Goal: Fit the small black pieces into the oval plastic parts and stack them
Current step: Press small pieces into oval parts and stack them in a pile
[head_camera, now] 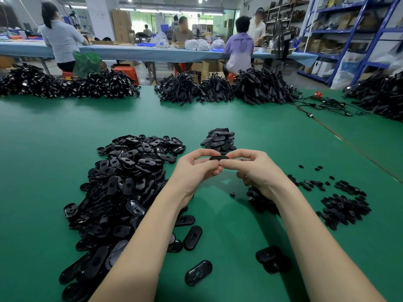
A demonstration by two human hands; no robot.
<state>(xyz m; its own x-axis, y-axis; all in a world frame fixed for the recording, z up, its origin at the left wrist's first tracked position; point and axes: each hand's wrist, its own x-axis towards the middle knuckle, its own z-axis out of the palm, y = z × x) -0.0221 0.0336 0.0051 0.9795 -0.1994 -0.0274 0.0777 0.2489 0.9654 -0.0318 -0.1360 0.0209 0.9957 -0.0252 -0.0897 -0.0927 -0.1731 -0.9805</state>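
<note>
Both hands hold one oval part (218,158) above the green table (54,149), just near of the small stack (219,139). The left hand (196,165) pinches its left end, the right hand (250,168) its right end. Whether a black piece is already seated cannot be told. To fit well, I judge: keep the oval level, press the piece squarely into its hole with a thumb. Loose ovals (122,182) lie left, small pieces (342,205) right.
</note>
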